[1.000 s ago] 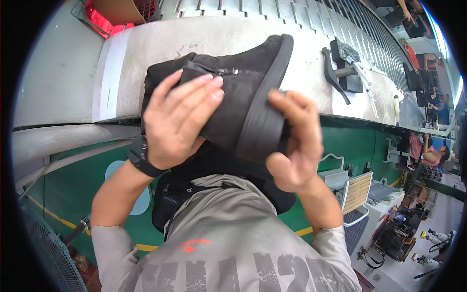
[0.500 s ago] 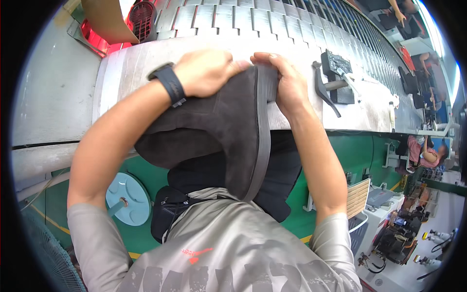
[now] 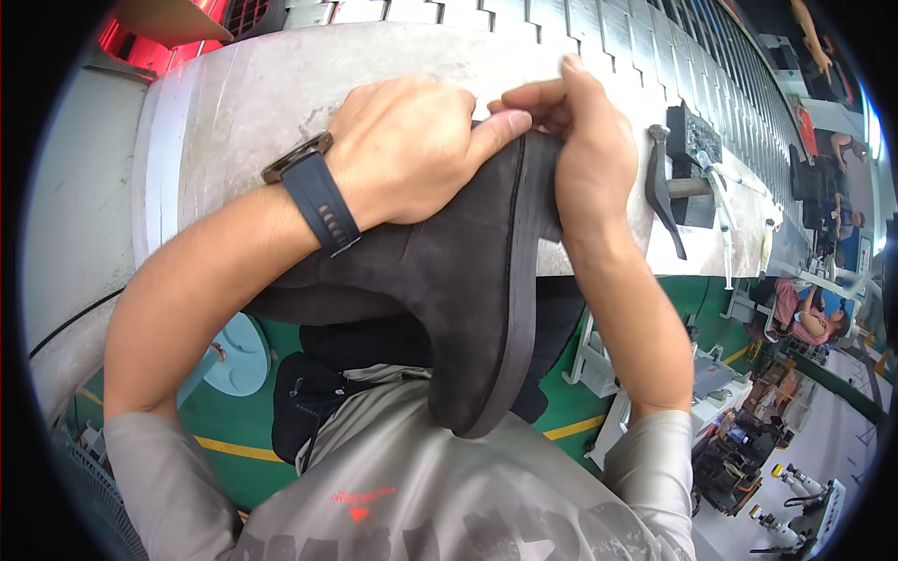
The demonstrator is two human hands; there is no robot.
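Observation:
A dark brown suede ankle boot (image 3: 468,290) lies on its side over the near edge of the worktable, its toe toward my body and its black sole facing right. My left hand (image 3: 407,154), with a dark watch on the wrist, is closed over the back of the boot, thumb along the heel seam. At the heel block, my right hand (image 3: 599,154) rests its palm against the sole side. Its fingers curl over toward my left thumb, and the fingertips are partly hidden. A second dark boot part shows below the shaft, mostly covered.
The pale worktable (image 3: 253,103) borders a metal slat conveyor (image 3: 552,19). To the right lie a hammer (image 3: 665,192) and a black block (image 3: 694,140) with a white tube. A red-lit machine (image 3: 173,47) stands far left, a light-blue round stool (image 3: 238,360) below. Other people sit far right.
My view has come closer to the boot and shifted. My right fingers have bent and moved over the heel's top edge, and my left thumb now lies beside them. The boot stays held.

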